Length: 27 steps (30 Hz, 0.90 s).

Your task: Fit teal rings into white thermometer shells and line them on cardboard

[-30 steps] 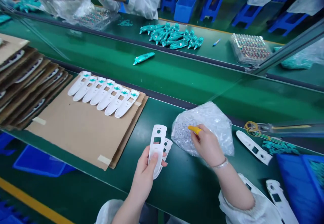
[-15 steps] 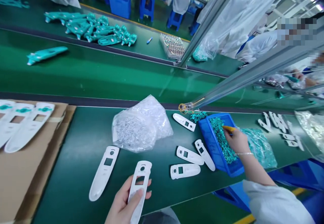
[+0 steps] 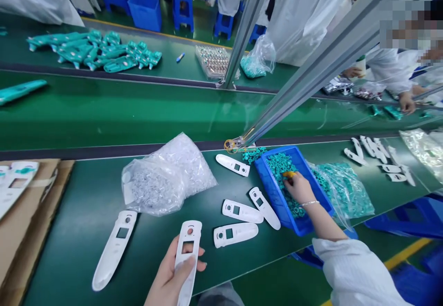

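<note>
My left hand [image 3: 173,271] grips a white plastic housing shell [image 3: 188,246], long and rounded, with a square window and a round hole; the thumb lies across its face. Inside a blue bin [image 3: 263,181] of small teal plastic rings [image 3: 277,165], my right hand [image 3: 299,190] has its fingers drawn together among the parts. Yellow shows at a fingertip, perhaps a finger cot; whatever the fingers pinch is hidden. Between the hands lie several similar white shells [image 3: 242,211]. Another shell [image 3: 114,250] rests left of my left hand.
A clear bag of small transparent parts [image 3: 155,190] lies behind my left hand. Right of the bin is a bag of teal parts [image 3: 349,190]. Cardboard [image 3: 38,223] with white shells sits at left. A metal post [image 3: 294,75] slants across the bench; co-workers are beyond it.
The view has swung right, so the bench things appear further left. My right hand has sunk deeper among the rings. My left hand still holds the shell.
</note>
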Each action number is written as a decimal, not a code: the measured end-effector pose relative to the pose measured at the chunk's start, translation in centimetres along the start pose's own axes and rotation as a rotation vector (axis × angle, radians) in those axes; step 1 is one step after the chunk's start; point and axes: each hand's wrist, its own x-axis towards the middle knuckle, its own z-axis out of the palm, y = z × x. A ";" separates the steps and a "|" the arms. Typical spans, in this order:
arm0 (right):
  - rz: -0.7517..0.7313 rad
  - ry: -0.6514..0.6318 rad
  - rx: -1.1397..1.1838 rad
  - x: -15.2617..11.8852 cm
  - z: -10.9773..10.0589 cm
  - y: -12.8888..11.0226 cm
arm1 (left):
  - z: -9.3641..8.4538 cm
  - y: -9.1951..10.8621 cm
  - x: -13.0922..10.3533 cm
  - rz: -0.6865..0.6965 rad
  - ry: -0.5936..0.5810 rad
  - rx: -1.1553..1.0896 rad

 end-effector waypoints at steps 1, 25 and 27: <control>0.003 0.013 0.026 -0.5 0.0 -0.2 | 0.3 0.1 -0.3 0.001 -0.004 0.010; -0.301 -0.324 1.334 -21.3 -15.7 -19.3 | 4.8 4.3 -13.4 0.552 -0.433 -0.158; -0.308 -0.388 1.345 -21.6 -16.0 -19.5 | 4.7 4.2 -13.8 0.585 -0.429 -0.163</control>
